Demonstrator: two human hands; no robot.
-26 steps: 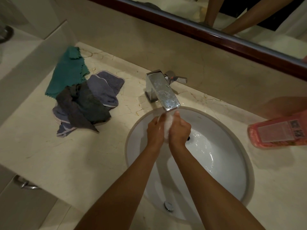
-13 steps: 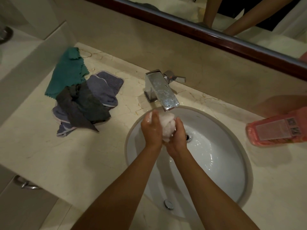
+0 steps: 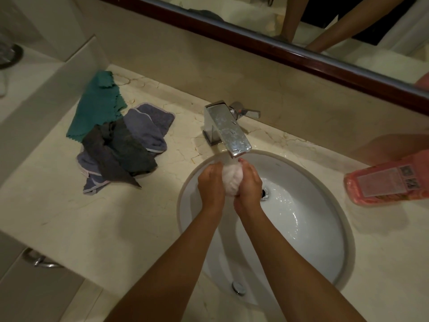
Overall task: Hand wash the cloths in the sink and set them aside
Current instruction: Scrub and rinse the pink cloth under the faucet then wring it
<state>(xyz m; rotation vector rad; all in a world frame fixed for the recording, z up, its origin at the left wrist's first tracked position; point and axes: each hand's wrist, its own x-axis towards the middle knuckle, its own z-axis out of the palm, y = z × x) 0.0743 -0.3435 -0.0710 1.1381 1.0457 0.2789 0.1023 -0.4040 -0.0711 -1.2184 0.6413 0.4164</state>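
under the chrome faucet [image 3: 228, 132] at frame centre, the left hand [image 3: 210, 185] and right hand [image 3: 249, 187] cup a balled white cloth [image 3: 232, 182] between curled fingers over the sink [image 3: 325, 240], apparently so running water rinses it, while unwashed cloths [image 3: 118, 145] wait at upper left on the surface [image 3: 92, 228].

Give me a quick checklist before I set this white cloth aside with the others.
1. White cloth held by both the left hand and the right hand: ok.
2. Cloth under the faucet stream: ok.
3. Soap rinsed out of the cloth: cannot tell.
4. Sink draining, not filling up: ok.
5. Bare countertop beside the pile of cloths: ok.
6. Pink bottle lying on its side, cap closed: cannot tell.
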